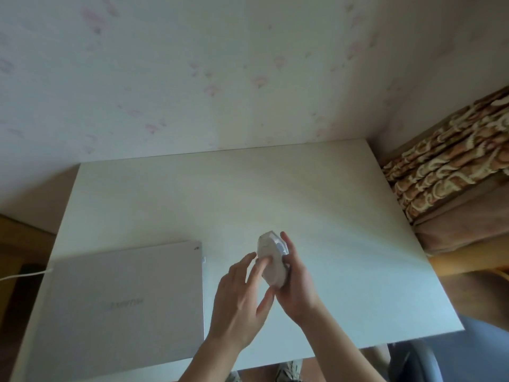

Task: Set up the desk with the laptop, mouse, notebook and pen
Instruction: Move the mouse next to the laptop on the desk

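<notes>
- The right hand [296,282] is gripping a white computer mouse [271,260] above the desk [344,216], fingers wrapped along its far side and the mouse tipped on edge, its underside seemingly turned toward the person.
- The left hand [242,301] is hovering beside it with its fingers spread apart, a fingertip or two touching the near face of the mouse; it looks as though a switch is being worked, though the view is too soft to be sure.
- To do this step well, the right hand should be holding the mouse steady while the left finishes, then turning it belly-down before lowering it flat, not dropping it on its edge.
- The closed silver laptop [124,301] is lying at the near left of the desk, with a white cable [24,274] trailing off its left side; the lid is not yet raised.
- A sensible spot for the mouse is the bare surface just to the right of the laptop, near the hands.
- Open room is lying to the right and toward the wall [220,78]; the whole far half of the desk is showing nothing on it.
- The near desk edge is running close under the wrists, so the mouse should be going down well inboard of it.
- The laptop's near corner is sitting close to that edge too.
- No notebook or pen is showing anywhere in view.
</notes>
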